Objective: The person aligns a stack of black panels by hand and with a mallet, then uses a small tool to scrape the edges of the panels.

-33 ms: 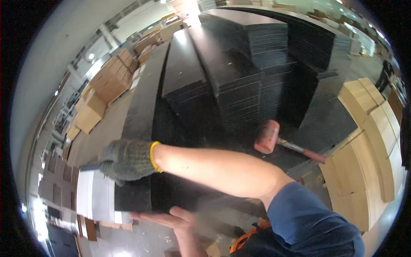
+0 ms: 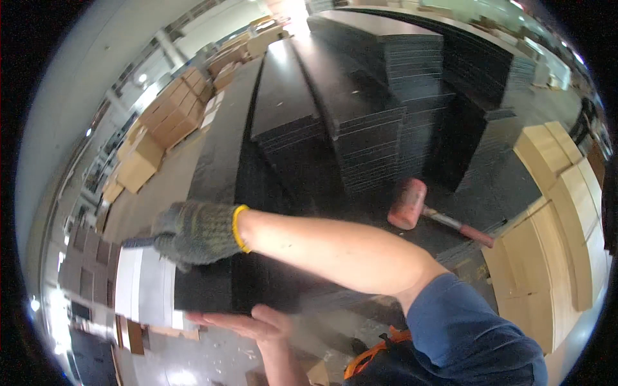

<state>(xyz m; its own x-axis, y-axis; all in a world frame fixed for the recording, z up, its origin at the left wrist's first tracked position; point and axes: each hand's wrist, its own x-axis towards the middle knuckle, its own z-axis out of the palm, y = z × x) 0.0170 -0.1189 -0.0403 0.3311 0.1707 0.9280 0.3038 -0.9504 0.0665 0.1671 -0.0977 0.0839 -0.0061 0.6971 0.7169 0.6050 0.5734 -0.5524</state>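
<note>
My right hand (image 2: 199, 235), in a dark knitted glove with a yellow cuff, reaches across to the left over the near end of a stack of black panels (image 2: 203, 289). Its fingers are closed, and a short dark bar-shaped thing (image 2: 138, 242) sticks out past them; its kind I cannot make out. Below, my bare left hand (image 2: 251, 325) is open, fingers stretched flat along the lower near edge of that stack. White panels or boards (image 2: 145, 280) stand just left of it. A mallet with a red head (image 2: 407, 204) lies on a low black panel surface to the right.
Tall stacks of black panels (image 2: 367, 132) rise ahead. Light wood-coloured boards (image 2: 528, 283) are piled at the right. Cardboard boxes (image 2: 170, 109) stand across the floor at the far left. A person in dark clothing (image 2: 582, 121) is at the far right.
The view has shifted slightly, so the stacks and mallet appear a little farther right. Both hands keep nearly the same place at the stack's near end.
</note>
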